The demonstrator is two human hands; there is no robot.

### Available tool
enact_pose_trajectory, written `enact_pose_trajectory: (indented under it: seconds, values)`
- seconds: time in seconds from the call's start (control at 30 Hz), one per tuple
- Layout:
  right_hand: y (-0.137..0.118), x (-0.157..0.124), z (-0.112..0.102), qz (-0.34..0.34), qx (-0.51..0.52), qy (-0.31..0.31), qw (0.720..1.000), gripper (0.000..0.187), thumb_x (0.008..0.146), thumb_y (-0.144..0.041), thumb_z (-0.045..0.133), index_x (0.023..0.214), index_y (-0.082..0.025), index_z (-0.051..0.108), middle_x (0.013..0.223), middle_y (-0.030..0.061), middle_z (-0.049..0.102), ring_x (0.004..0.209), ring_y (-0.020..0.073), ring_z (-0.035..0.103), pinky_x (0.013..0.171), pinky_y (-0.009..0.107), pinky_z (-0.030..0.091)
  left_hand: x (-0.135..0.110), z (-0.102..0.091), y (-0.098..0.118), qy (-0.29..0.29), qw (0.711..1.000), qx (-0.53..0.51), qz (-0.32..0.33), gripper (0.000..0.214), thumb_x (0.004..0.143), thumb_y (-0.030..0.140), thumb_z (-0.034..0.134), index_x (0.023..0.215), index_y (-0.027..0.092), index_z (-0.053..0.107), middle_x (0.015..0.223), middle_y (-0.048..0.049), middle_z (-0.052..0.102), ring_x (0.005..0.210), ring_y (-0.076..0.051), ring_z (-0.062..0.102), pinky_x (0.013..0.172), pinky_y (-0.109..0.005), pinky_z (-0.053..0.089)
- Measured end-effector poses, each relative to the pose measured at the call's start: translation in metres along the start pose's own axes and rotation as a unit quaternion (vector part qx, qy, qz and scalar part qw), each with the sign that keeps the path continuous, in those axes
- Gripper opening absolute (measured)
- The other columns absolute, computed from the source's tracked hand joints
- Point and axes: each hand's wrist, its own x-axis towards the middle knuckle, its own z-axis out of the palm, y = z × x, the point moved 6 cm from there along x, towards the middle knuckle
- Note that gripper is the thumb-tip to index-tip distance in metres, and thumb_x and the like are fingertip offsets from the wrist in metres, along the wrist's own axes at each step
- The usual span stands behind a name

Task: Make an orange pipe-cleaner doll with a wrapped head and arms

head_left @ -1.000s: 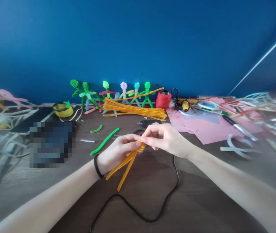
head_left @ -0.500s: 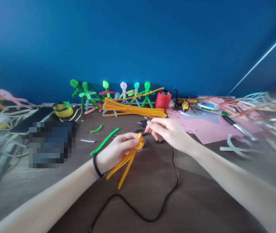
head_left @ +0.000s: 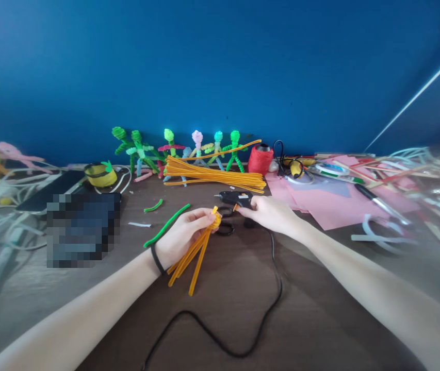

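My left hand (head_left: 189, 232) pinches a figure of yellow-orange pipe cleaners (head_left: 215, 221). It has a coiled knob at the top, and several loose strands hang down from it. To the right, my right hand (head_left: 270, 212) is closed around the rear of a black glue gun (head_left: 235, 197), whose nozzle points left. A small orange part shows beneath the gun's body, by my thumb. Between my hands lie the black loop handles of scissors (head_left: 226, 229), partly hidden behind the knob. The fingers under the gun's handle are hidden.
Behind my hands lies a bundle of orange pipe cleaners (head_left: 215, 172), with pipe-cleaner dolls (head_left: 235, 147) along the wall. A black cord (head_left: 258, 335) curves across the front. Green pieces (head_left: 167, 225) lie left; pink paper (head_left: 320, 206) and a marker (head_left: 378, 201) lie right.
My right hand has settled around the glue gun, which now shows more clearly. My left hand has shifted slightly left with the pipe-cleaner figure, uncovering the scissor handles.
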Motion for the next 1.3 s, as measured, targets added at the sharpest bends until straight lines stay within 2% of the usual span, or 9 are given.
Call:
enact_pose_trajectory:
  seconds: [0.1, 0.17, 0.27, 0.37, 0.47, 0.63, 0.83, 1.1, 1.3]
  values:
    - [0.004, 0.005, 0.008, 0.019, 0.172, -0.003, 0.985, 0.038, 0.074, -0.050, 0.044, 0.062, -0.016, 0.053, 0.051, 0.0010, 0.050, 0.045, 0.0112, 0.045, 0.044, 0.024, 0.027, 0.003, -0.007, 0.001, 0.024, 1.000, 0.000, 0.013, 0.009, 0.069, 0.023, 0.063, 0.070, 0.014, 0.063, 0.064, 0.0006, 0.057, 0.061, -0.009, 0.051, 0.060, -0.020, 0.038]
    - [0.006, 0.006, 0.012, 0.042, 0.319, 0.000, 0.947, 0.030, 0.074, -0.044, 0.047, 0.069, -0.016, 0.053, 0.051, -0.0014, 0.046, 0.042, 0.0093, 0.041, 0.042, 0.022, 0.027, 0.004, -0.009, 0.002, 0.031, 0.999, -0.002, 0.018, 0.010, 0.069, 0.024, 0.063, 0.069, 0.014, 0.063, 0.063, 0.0005, 0.058, 0.061, -0.009, 0.051, 0.060, -0.020, 0.038]
    - [-0.001, 0.006, 0.021, 0.029, 0.579, -0.028, 0.815, 0.019, 0.072, -0.036, 0.048, 0.075, -0.017, 0.049, 0.055, -0.0035, 0.045, 0.042, 0.0079, 0.041, 0.040, 0.021, 0.027, 0.005, -0.010, 0.000, 0.038, 0.999, -0.006, 0.018, 0.010, 0.067, 0.024, 0.064, 0.070, 0.014, 0.063, 0.064, 0.0004, 0.059, 0.061, -0.009, 0.052, 0.060, -0.020, 0.039]
    - [-0.018, 0.002, 0.029, -0.054, 0.727, -0.145, 0.669, 0.011, 0.071, -0.028, 0.046, 0.071, -0.017, 0.045, 0.059, -0.0022, 0.048, 0.046, 0.0090, 0.046, 0.043, 0.021, 0.031, 0.005, -0.010, -0.002, 0.046, 0.999, -0.016, 0.016, 0.012, 0.067, 0.024, 0.065, 0.073, 0.014, 0.063, 0.065, 0.0003, 0.060, 0.063, -0.009, 0.054, 0.062, -0.020, 0.040]
    - [-0.025, -0.002, 0.033, -0.101, 0.752, -0.222, 0.613, 0.010, 0.067, -0.020, 0.045, 0.074, -0.014, 0.050, 0.067, 0.0023, 0.055, 0.055, 0.0118, 0.053, 0.048, 0.023, 0.036, 0.005, -0.010, -0.003, 0.039, 0.999, -0.023, 0.016, 0.012, 0.067, 0.023, 0.065, 0.074, 0.014, 0.063, 0.066, 0.0000, 0.061, 0.064, -0.009, 0.055, 0.063, -0.019, 0.040]
    - [-0.018, 0.000, 0.036, -0.093, 0.769, -0.247, 0.582, 0.025, 0.063, -0.012, 0.045, 0.087, -0.012, 0.052, 0.075, 0.0053, 0.061, 0.062, 0.0133, 0.056, 0.057, 0.025, 0.040, 0.005, -0.012, -0.005, 0.053, 0.997, -0.051, 0.012, 0.012, 0.066, 0.021, 0.066, 0.075, 0.015, 0.063, 0.068, 0.0008, 0.063, 0.066, -0.009, 0.057, 0.064, -0.019, 0.041]
    - [-0.024, -0.004, 0.035, -0.114, 0.771, -0.300, 0.550, 0.020, 0.067, -0.010, 0.048, 0.087, -0.011, 0.053, 0.067, 0.0020, 0.054, 0.052, 0.0082, 0.049, 0.051, 0.021, 0.034, 0.004, -0.016, -0.005, 0.088, 0.993, -0.078, 0.014, 0.013, 0.064, 0.021, 0.068, 0.074, 0.015, 0.063, 0.068, 0.0010, 0.064, 0.065, -0.009, 0.058, 0.061, -0.018, 0.041]
    - [-0.025, -0.008, 0.029, -0.154, 0.677, -0.328, 0.641, 0.015, 0.075, -0.023, 0.055, 0.081, -0.009, 0.053, 0.061, 0.0032, 0.053, 0.056, 0.0096, 0.045, 0.052, 0.023, 0.029, 0.005, -0.019, -0.006, 0.081, 0.992, -0.088, 0.026, 0.013, 0.064, 0.021, 0.068, 0.075, 0.015, 0.063, 0.068, 0.0013, 0.065, 0.064, -0.009, 0.058, 0.063, -0.018, 0.042]
    - [-0.023, -0.006, 0.030, -0.143, 0.677, -0.307, 0.654, 0.014, 0.075, -0.025, 0.056, 0.076, -0.011, 0.051, 0.059, 0.0013, 0.051, 0.054, 0.0093, 0.043, 0.051, 0.024, 0.026, 0.004, -0.019, -0.006, 0.082, 0.992, -0.095, 0.022, 0.015, 0.062, 0.020, 0.069, 0.074, 0.015, 0.062, 0.066, 0.0009, 0.065, 0.064, -0.010, 0.059, 0.062, -0.019, 0.042]
